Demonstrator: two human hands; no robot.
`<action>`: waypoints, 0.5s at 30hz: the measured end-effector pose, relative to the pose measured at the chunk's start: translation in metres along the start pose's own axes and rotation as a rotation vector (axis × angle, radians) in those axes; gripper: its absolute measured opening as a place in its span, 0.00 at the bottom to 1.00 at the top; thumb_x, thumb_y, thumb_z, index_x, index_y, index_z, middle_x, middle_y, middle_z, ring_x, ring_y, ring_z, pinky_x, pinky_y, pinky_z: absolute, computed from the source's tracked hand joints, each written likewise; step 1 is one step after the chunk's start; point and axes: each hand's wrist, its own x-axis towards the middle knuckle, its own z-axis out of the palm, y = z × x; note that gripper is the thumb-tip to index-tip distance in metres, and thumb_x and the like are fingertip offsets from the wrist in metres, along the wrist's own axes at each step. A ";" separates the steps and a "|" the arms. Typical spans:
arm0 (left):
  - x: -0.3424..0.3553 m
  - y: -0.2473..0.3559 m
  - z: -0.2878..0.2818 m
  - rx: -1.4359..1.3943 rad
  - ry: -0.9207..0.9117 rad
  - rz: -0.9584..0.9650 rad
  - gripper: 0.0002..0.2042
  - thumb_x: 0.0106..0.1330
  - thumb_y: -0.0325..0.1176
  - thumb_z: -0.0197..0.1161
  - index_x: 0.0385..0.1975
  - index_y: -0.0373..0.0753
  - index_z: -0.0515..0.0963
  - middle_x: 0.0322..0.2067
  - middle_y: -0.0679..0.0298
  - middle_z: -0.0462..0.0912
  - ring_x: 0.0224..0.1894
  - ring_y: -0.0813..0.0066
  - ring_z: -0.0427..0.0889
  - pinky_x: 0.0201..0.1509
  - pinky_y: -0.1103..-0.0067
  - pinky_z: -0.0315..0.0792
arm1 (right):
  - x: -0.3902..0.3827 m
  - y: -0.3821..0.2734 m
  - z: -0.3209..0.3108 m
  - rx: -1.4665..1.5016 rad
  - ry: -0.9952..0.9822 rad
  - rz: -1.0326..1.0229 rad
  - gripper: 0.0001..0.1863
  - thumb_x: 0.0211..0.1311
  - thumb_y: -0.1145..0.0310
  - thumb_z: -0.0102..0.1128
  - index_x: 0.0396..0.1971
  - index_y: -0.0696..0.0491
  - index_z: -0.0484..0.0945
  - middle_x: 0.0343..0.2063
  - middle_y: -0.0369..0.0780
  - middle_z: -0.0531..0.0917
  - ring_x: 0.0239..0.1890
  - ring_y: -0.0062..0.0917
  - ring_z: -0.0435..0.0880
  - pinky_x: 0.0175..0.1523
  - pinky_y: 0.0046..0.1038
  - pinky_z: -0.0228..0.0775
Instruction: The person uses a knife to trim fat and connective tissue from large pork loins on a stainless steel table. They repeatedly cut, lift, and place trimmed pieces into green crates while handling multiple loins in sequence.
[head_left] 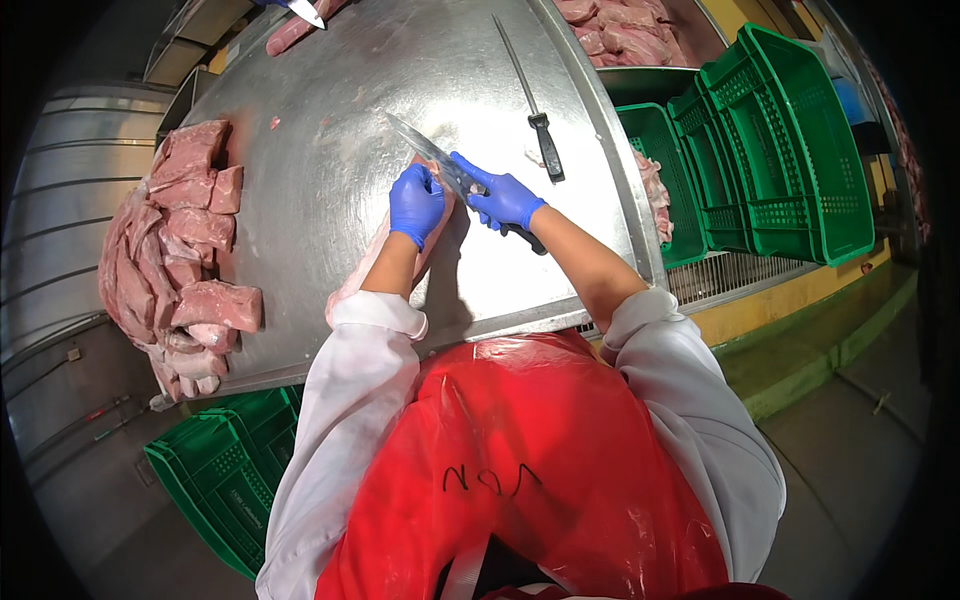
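Note:
My right hand point(507, 201), in a blue glove, grips a knife by its black handle; the knife's blade point(418, 142) points up and to the left. Close beside it, my gloved left hand point(416, 204) is closed on the far end of a long pale piece of meat point(371, 262). That piece stretches toward me along the metal table point(310, 200), partly covered by my left hand and forearm. The blade lies over the meat's far end, just beyond my left fingers; whether it is cutting in, I cannot tell. A sharpening steel point(541, 132) with a black handle lies further right.
Meat pieces point(190, 265) are heaped along the table's left edge. At right stand green crates point(770, 150), one holding pale trimmings point(655, 198). More meat point(625, 35) lies at far right. Another person's knife point(306, 12) shows at the top. A green crate point(225, 465) stands below left.

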 end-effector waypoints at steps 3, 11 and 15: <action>-0.005 0.004 -0.002 -0.027 0.000 -0.051 0.09 0.62 0.33 0.63 0.23 0.36 0.75 0.22 0.48 0.79 0.25 0.48 0.80 0.32 0.64 0.74 | -0.033 0.033 -0.003 -0.058 -0.025 -0.014 0.39 0.70 0.67 0.49 0.76 0.25 0.46 0.24 0.39 0.79 0.21 0.20 0.80 0.25 0.25 0.80; -0.003 0.002 -0.005 -0.158 0.015 -0.023 0.13 0.66 0.36 0.63 0.23 0.34 0.75 0.19 0.48 0.77 0.21 0.53 0.77 0.29 0.66 0.72 | -0.015 0.010 -0.008 0.022 -0.086 -0.002 0.39 0.71 0.68 0.50 0.75 0.23 0.47 0.23 0.37 0.78 0.20 0.20 0.79 0.26 0.25 0.79; -0.004 -0.002 -0.014 -0.151 0.009 -0.033 0.14 0.66 0.36 0.64 0.22 0.34 0.74 0.19 0.49 0.77 0.21 0.54 0.77 0.29 0.67 0.72 | -0.008 0.014 -0.006 0.019 -0.108 -0.012 0.38 0.71 0.69 0.49 0.75 0.24 0.48 0.23 0.37 0.79 0.19 0.20 0.79 0.25 0.25 0.79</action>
